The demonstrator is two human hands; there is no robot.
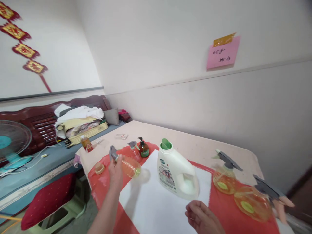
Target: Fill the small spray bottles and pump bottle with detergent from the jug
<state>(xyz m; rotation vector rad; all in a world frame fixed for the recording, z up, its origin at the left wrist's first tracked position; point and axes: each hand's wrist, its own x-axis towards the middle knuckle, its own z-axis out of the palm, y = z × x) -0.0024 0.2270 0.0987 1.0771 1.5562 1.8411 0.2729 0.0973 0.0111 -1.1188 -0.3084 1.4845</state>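
My left hand (pixel 116 169) is closed around the neck of a clear spray bottle (pixel 130 166) with a grey trigger head. The bottle is tilted, its base pointing right, above the red cloth and white sheet (pixel 146 201). My right hand (pixel 202 216) is in front of the white detergent jug (pixel 174 174), its fingers loosely curled, slightly apart and holding nothing. Upright on the sheet, the jug shows a green spout (pixel 166 144) in its uncapped mouth. To the right are two spray bottles with yellowish liquid, one upright (pixel 224 180) and another (pixel 252 203) leaning.
Behind my left hand stand a pinkish spray bottle (pixel 134 151) and a brown pump bottle (pixel 143 148). A beige cap (pixel 99 168) sits on the red cloth (pixel 109 211). What looks like another person's hand (pixel 281 208) touches the leaning bottle. A red-cushioned stool (pixel 52 200) is at left.
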